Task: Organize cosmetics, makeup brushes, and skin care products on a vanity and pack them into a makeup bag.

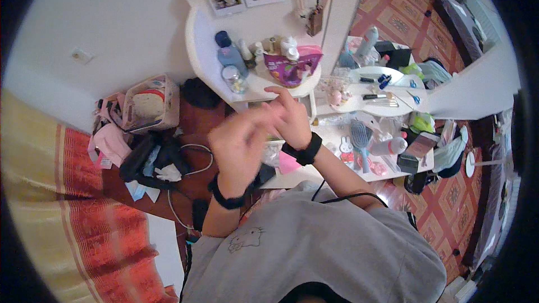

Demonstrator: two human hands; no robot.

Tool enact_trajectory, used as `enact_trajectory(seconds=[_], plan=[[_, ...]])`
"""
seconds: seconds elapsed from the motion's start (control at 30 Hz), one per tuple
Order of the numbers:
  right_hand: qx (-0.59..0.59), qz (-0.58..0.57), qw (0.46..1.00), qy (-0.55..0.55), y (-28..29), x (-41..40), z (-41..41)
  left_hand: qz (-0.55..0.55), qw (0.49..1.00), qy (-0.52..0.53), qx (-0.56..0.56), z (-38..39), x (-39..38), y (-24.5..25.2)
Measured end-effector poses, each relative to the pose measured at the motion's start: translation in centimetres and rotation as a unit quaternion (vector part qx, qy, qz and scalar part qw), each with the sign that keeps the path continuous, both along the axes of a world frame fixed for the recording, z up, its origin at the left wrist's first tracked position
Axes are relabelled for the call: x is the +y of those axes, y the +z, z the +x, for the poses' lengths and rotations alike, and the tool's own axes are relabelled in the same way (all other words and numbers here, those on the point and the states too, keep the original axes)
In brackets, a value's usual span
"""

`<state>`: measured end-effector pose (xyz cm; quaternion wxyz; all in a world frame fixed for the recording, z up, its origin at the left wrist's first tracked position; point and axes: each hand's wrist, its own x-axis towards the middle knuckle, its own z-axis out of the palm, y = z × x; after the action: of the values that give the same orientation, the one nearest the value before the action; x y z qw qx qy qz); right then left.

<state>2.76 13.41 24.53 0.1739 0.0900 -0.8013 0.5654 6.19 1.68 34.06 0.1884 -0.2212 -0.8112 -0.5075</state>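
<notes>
In front of the grey shirt, my left hand (238, 145) and my right hand (296, 124) meet in the air near the vanity table (294, 179). The left one is blurred, and its fingers overlap the right hand's fingers; whether it holds anything is unclear. On the right hand the fingers are spread, with nothing visible in them. Each wrist wears a black band. Just beyond the fingers, a purple pouch (290, 68) rests on a white shelf (294, 91), beside a glass jar (234, 80) and a blue bottle (231, 55) with a dark cap.
Right on the vanity lie a hairbrush (361, 134), a white spray bottle (389, 146), scissors (414, 98) and a makeup brush (377, 97). A mirror (391, 17) stands behind. Left on the floor are a plastic bin (170, 111), a black bag (139, 166) and a white cable (210, 155).
</notes>
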Motion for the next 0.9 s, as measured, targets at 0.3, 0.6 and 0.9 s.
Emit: enact_trajectory(seconds=[0.3,0.6,0.9], plan=[[-0.206,0.057,0.971,-0.111,-11.4,13.1,8.7,-0.117,0.844,-0.433,-0.292,3.3,7.3,-15.1],[-0.296,0.078,0.916,-0.258,-17.9,20.4,16.3,-0.241,0.876,-0.358,-0.214,8.4,11.6,-24.9],[-0.418,0.086,0.888,-0.171,-19.7,18.2,17.5,0.093,0.727,-0.022,-0.68,2.5,4.5,-34.8]])
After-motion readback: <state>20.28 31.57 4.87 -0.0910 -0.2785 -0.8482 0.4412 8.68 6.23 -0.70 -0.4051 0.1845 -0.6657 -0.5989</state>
